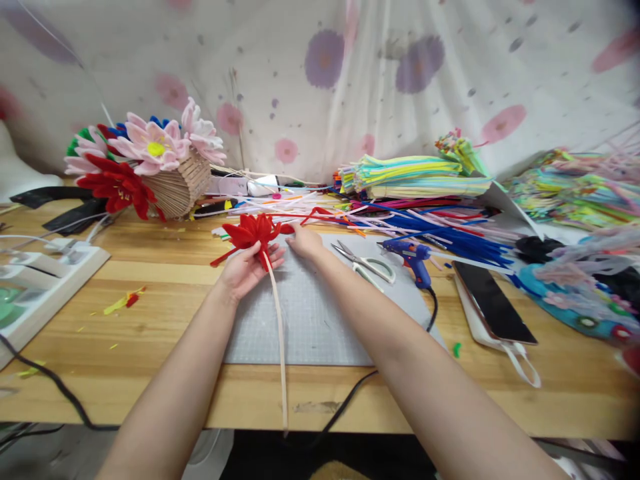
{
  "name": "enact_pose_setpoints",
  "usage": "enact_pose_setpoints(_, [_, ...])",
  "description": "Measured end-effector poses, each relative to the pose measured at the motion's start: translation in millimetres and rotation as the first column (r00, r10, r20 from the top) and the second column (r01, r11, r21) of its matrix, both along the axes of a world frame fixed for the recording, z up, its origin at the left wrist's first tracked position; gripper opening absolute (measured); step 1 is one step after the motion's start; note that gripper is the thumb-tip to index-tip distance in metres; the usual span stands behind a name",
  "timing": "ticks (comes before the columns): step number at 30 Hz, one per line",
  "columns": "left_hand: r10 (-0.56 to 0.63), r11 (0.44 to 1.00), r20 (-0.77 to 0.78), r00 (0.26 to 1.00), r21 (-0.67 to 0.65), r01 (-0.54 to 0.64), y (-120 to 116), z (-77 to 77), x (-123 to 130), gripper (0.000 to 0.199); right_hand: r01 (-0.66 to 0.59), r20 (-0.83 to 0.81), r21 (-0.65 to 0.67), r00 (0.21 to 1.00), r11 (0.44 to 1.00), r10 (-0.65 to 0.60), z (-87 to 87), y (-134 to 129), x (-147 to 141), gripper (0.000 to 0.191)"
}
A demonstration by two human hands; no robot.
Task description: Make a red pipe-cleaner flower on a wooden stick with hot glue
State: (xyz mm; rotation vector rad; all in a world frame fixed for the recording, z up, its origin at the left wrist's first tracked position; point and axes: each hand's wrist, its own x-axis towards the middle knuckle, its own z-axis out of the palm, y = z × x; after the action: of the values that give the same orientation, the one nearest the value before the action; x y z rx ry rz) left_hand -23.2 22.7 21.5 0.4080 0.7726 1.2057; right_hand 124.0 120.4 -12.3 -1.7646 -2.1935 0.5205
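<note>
A red fuzzy pipe-cleaner flower [249,231] on a long pale stem [278,327] is over the grey cutting mat [310,333]. My left hand [247,272], palm up, is closed around the flower's base, and the stem runs down past the table's front edge. Close beside it, my right hand [305,241] has its fingers closed at the tip of a red petal on the flower's right side; the fingertips are partly hidden. Scissors [367,263] lie on the mat to the right of my right hand, with a blue glue gun [413,257] beyond them.
A woven basket [183,187] of fuzzy flowers lies tilted at back left. Blue pipe cleaners [450,233] and pastel bundles [410,175] spread along the back. A phone [493,300] lies at right, a power strip [75,273] at left. A black cord [345,407] crosses the front edge.
</note>
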Motion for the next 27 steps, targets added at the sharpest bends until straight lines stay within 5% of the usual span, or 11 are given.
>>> enact_pose_setpoints(8, [-0.025,0.999,0.057,0.998,-0.033,0.027,-0.9,1.2,-0.2,0.022,0.098,-0.006,0.123,0.995,0.988,-0.098,-1.8,-0.5,-9.7,0.027])
enact_pose_setpoints(11, [-0.087,0.995,0.148,0.985,-0.029,0.093,0.1,0.1,-2.3,0.022,0.263,-0.181,0.171,0.956,0.95,-0.232,0.5,-2.3,-5.2,0.024])
enact_pose_setpoints(14, [-0.103,0.994,0.178,0.979,-0.009,0.106,0.8,-1.4,-3.5,0.023,0.384,-0.507,0.059,0.807,0.922,-0.304,7.9,-8.8,7.3,0.019])
enact_pose_setpoints(19, [-0.091,0.995,0.229,0.969,-0.01,0.096,-1.1,-2.0,0.2,0.02,0.135,-0.906,-0.155,0.374,0.979,-0.196,28.3,-47.5,42.7,0.028])
enact_pose_setpoints(24, [-0.12,0.988,0.325,0.938,-0.052,0.145,-6.2,-0.5,11.2,0.02,-0.146,-0.964,-0.189,0.218,0.971,-0.155,43.2,-85.3,72.3,0.022])
enact_pose_setpoints(27, [-0.142,0.984,0.293,0.946,-0.063,0.167,-9.6,-2.0,17.4,0.023,-0.215,-0.972,-0.218,0.136,0.952,-0.192,40.4,-89.7,77.4,0.021])
